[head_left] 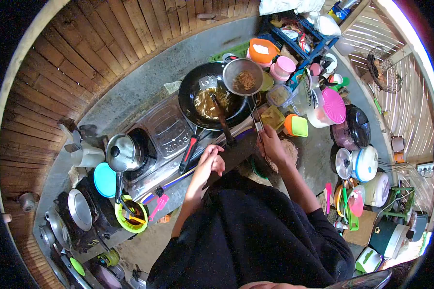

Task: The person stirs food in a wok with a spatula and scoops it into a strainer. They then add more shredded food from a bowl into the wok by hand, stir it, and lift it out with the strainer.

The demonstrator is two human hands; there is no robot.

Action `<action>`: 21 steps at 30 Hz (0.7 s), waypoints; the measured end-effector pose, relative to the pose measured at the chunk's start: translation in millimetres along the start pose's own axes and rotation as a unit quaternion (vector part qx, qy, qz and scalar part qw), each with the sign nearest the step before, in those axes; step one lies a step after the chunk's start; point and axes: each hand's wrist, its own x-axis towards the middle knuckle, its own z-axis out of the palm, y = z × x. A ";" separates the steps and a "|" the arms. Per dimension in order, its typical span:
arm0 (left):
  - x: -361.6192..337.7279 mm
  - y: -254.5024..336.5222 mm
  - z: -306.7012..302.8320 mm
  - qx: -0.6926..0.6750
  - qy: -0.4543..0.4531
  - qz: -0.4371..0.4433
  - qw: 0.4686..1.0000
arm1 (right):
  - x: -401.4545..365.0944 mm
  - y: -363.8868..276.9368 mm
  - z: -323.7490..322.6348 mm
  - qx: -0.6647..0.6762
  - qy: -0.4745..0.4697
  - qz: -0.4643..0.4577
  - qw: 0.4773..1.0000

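Note:
My right hand point(272, 145) is closed round the handle of a mesh strainer point(230, 83), which holds a small heap of brown fried shreds point(245, 81). The strainer overlaps the right rim of a black wok point(186, 103) on the stove. Pale strips point(208, 107) lie in the brown oil inside the wok. A spatula with a wooden handle point(222, 118) rests in the wok, its handle leaning over the near rim. My left hand point(210, 163), loosely curled with fingers apart and nothing visible in it, is just right of the wok's red-and-black handle point(190, 151).
A lidded saucepan point(119, 153) occupies the left burner of the stove point(161, 126). Left of my body is a yellow-green basin point(125, 223). Plastic tubs, including a pink-lidded container point(333, 103), crowd the counter at right. A blue rack point(301, 41) stands behind.

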 end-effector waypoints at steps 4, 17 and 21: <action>8.6 -0.3 -0.2 0.004 0.072 0.017 0.997 | -1.5 -11.1 -1.1 -0.038 -0.009 0.014 0.999; 5.7 1.4 8.7 -0.056 0.123 0.074 0.988 | 13.1 15.4 -24.2 0.036 -0.039 0.051 0.997; 3.6 4.6 4.4 -0.063 0.151 0.081 0.983 | 8.7 18.2 -28.1 0.058 -0.080 0.064 0.993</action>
